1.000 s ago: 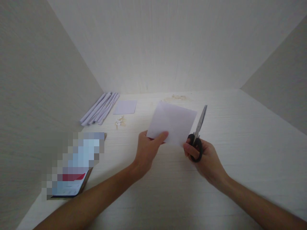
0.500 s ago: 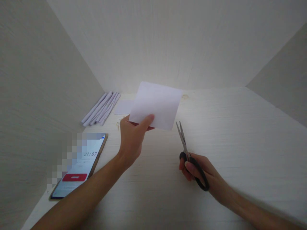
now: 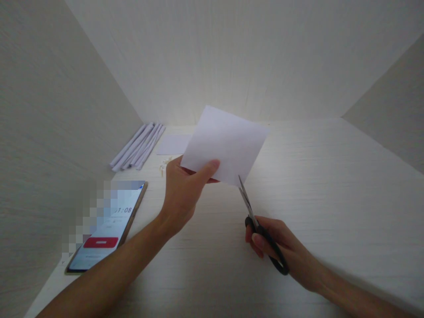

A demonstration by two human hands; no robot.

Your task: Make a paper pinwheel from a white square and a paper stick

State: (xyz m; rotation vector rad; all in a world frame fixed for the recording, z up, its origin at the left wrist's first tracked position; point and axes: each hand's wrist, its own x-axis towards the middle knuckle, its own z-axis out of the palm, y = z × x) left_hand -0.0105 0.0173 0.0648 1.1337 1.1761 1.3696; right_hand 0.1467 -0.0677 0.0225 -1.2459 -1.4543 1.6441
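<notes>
My left hand (image 3: 185, 185) pinches a white sheet of paper (image 3: 228, 145) by its lower left part, thumb on top and fingers underneath. The sheet is held up off the table at a tilt. In my right hand (image 3: 274, 240) is a pair of scissors (image 3: 253, 216) with black handles and slim metal blades. The blades are slightly apart at the sheet's lower right corner, one in front of the paper and the other at its lower edge. Whether they have cut into it I cannot tell.
Several rolled paper tubes (image 3: 137, 148) lie at the back left, beside a flat piece of paper (image 3: 172, 145). Small pale scraps (image 3: 164, 164) are near my left hand. A phone (image 3: 106, 229) showing a timer lies at the left. Pale walls (image 3: 212, 57) enclose the table.
The paper has shifted right and tilted more. The scissors have come up to its lower right corner, where the blades now overlap the edge.
</notes>
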